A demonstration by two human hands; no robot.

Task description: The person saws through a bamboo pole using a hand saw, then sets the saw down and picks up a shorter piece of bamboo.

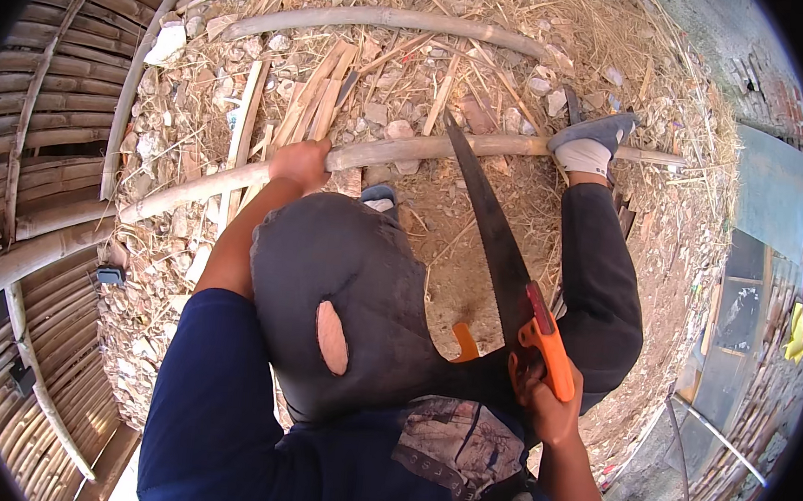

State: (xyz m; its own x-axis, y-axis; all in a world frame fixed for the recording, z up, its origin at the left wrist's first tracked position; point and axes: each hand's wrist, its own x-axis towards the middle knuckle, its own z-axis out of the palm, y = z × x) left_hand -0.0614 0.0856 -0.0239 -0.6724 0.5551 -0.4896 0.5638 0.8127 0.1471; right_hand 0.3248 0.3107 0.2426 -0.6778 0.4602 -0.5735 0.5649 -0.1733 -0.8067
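My left hand [302, 164] is wrapped round a long bamboo pole [399, 150] that lies crosswise over the ground. Farther right along the pole, my right foot [595, 138], in a pale sock and grey shoe, presses on it. My right hand [554, 405] grips the orange handle of a handsaw [496, 225]. Its dark toothed blade points up and away, with the tip seen close to the pole; whether they touch I cannot tell. My bent left knee [345, 265], in dark trousers torn open at one spot, hides part of the ground.
Split bamboo strips [315, 95] lie beyond the left hand, over stones and straw. Another bamboo pole [390, 19] lies farther off. Bamboo slat walls [67, 106] stand at left. On the right are a bluish sheet [771, 193] and a rough wall. An orange piece [463, 343] shows near my lap.
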